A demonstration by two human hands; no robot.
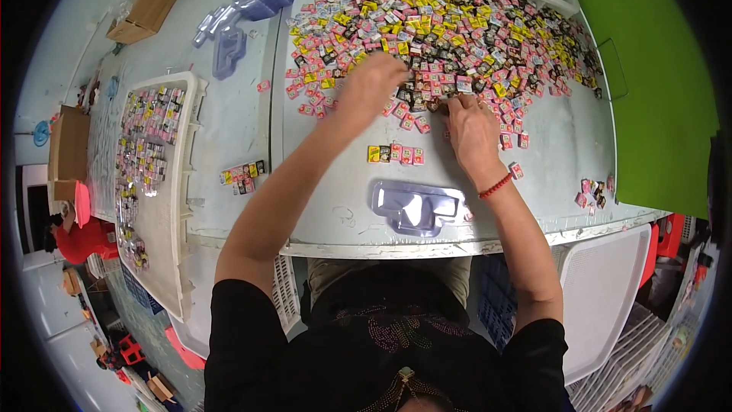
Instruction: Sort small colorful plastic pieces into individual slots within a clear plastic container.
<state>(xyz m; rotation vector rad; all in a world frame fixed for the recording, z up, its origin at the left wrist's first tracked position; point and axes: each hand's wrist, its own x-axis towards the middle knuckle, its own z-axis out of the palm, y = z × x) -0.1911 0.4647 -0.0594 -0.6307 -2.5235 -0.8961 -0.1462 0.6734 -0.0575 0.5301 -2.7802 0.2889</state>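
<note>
Here, a person in a black top leans over a pale grey table [229, 118], both bare forearms stretched toward a broad heap of small wrapped sweets [450, 38] in pink, yellow, black and white. The heap spreads across the far half of the table, its long axis running left to right, its near edge ragged where single pieces have strayed. The left hand [371, 80] rests palm down on the heap's near edge, fingers curled and buried among the wrappers; whether it grips any cannot be told. The right hand [469, 126], a red bead bracelet [496, 186] at its wrist, presses its fingers, held close together, down onto pieces at the heap's edge. Between the two forearms lies a short row of sweets [395, 154], one yellow, one dark and the rest pink, set side by side in a line running left to right. Just nearer the person sits a clear plastic tray [418, 207], lying flat with its long side parallel to the table edge. A second small cluster of sweets [242, 177] lies to the left, beside a long white tray [183, 183] of sorted pieces. A green board [648, 69] covers the right side of the table.
</note>
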